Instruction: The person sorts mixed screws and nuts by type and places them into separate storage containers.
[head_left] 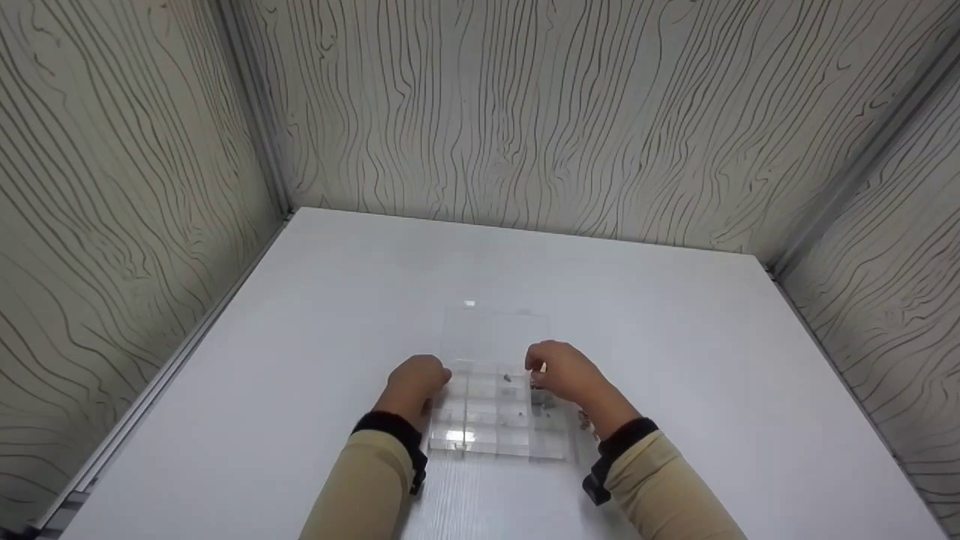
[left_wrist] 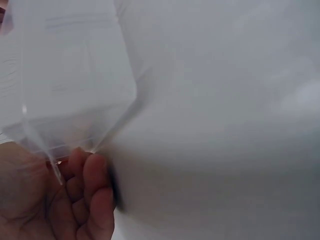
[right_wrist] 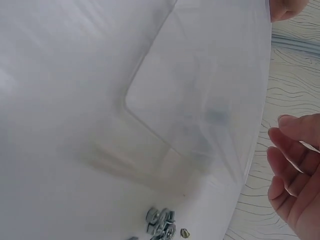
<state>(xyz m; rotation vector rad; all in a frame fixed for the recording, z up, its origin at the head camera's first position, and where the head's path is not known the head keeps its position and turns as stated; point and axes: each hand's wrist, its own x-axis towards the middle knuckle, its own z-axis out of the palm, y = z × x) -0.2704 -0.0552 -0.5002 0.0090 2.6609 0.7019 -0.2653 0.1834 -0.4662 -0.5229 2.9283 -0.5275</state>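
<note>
A clear plastic compartment box [head_left: 480, 450] lies on the white table with its transparent lid [head_left: 495, 330] folded back on the far side. My left hand [head_left: 416, 382] grips the box by its left side; in the left wrist view its fingers [left_wrist: 95, 175] curl at the bottom edge of the box wall. Above the right-hand compartments is my right hand [head_left: 566, 371]. In the right wrist view, its thumb and loosely bent fingers [right_wrist: 282, 162] stand apart with nothing between them. A few small metal pieces [head_left: 508, 378] lie inside the compartments.
Beside the box's right side, partly behind my right wrist, sits a small pile of metal nuts [right_wrist: 160, 222] with a little brass-coloured piece [right_wrist: 185, 233] near it. Wood-grain panels [head_left: 510, 112] enclose the white table [head_left: 360, 285] at the back and sides.
</note>
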